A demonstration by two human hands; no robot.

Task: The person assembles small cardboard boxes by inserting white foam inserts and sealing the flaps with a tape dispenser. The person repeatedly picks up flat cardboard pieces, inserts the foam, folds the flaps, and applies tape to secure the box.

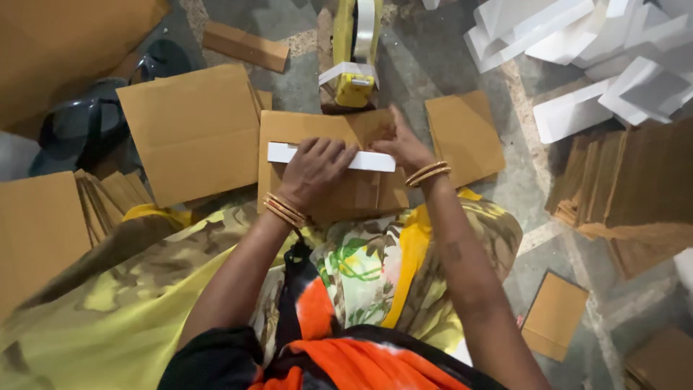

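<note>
Head view: left hand (pixel 314 173) grips a white foam strip (pixel 372 160) on a brown carton (pixel 303 128); right hand's (pixel 404 144) grip seems on its flap.

left hand (pixel 314 170) palm down, fingers curled; right hand (pixel 401 144) beside, pressing

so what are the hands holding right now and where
The left hand presses down on the middle of a white foam strip over a cardboard box; the right hand folds its flap.

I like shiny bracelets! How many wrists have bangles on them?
2. Gold bangles sit on the left hand's wrist, and more bangles on the right hand's wrist. Both hands rest on a white strip over a cardboard box.
</note>
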